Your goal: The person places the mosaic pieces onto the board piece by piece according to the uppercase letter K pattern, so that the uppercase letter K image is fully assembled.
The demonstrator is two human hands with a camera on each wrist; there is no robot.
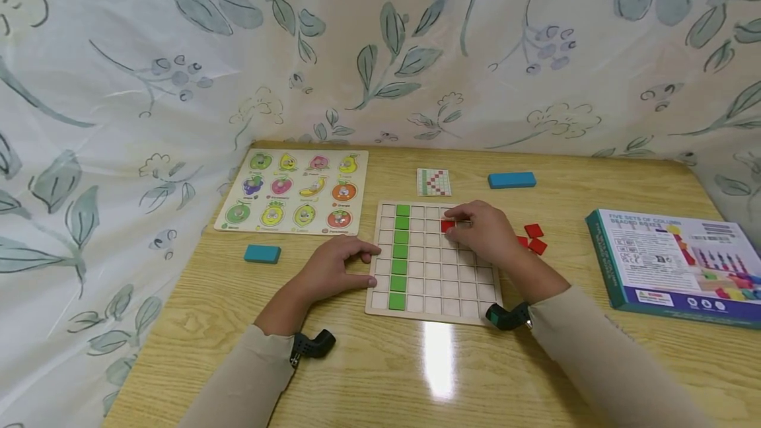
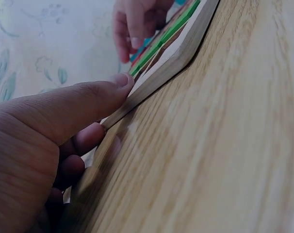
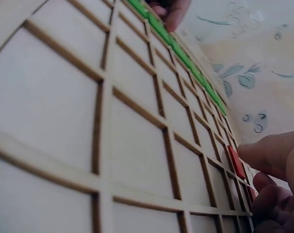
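Note:
A wooden grid board point(image 1: 434, 319) lies on the table, with a column of green square tiles point(image 1: 399, 251) near its left side. My right hand point(image 1: 484, 233) is over the board's upper right, thumb and a finger pinching a red square tile point(image 1: 448, 225) at a cell there. The right wrist view shows this red tile point(image 3: 236, 162) tilted against a fingertip, with a bit of red behind it. My left hand point(image 1: 333, 266) rests at the board's left edge, thumb and index finger apart along it. In the left wrist view the thumb point(image 2: 108, 90) touches the board's rim.
Several loose red tiles point(image 1: 537, 245) lie right of my right hand. Behind the board are a small pattern card point(image 1: 434, 181) and a blue block point(image 1: 512, 180). A fruit puzzle board point(image 1: 291, 198) and another blue block point(image 1: 262, 253) are left; a boxed toy point(image 1: 678, 266) is right.

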